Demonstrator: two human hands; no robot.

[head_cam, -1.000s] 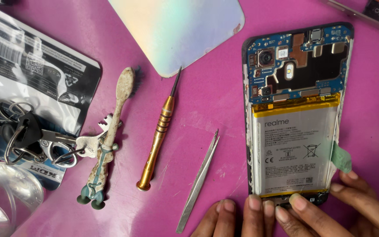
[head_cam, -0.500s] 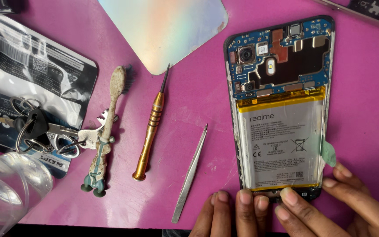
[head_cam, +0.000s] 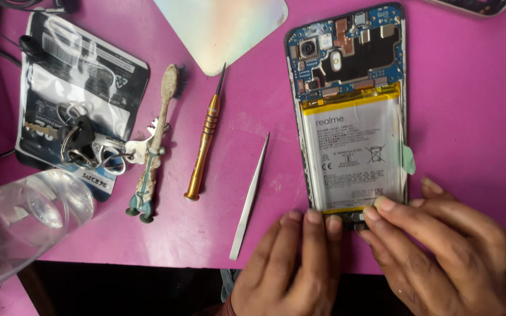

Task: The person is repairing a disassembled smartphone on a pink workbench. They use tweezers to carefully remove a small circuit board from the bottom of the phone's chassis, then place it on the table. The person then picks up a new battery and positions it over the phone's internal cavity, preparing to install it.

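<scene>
We press both hands to the near end of an opened phone (head_cam: 349,117) lying back-up on a pink surface (head_cam: 469,88). The left hand (head_cam: 288,269) rests its fingers (head_cam: 314,222) together on the phone's near edge, and the right hand (head_cam: 440,246) lays a fingertip on the near right corner of the battery (head_cam: 352,152); neither hand is clamped around anything, the fingers lying flat and close together. The phone's long axis runs near to far, straight away from us, so the body of it lies just beyond the fingertips, with the circuit board (head_cam: 341,52) at the far end. The right hand is the nearer to the small green tab (head_cam: 408,159) sticking out at the battery's right edge. Just left of the phone lie tweezers (head_cam: 252,196), then a screwdriver (head_cam: 205,137), an old toothbrush (head_cam: 154,140) and a bunch of keys (head_cam: 86,143) on a dark pouch (head_cam: 89,76). Open pink room lies to the right; the surface's near edge runs under our wrists.
</scene>
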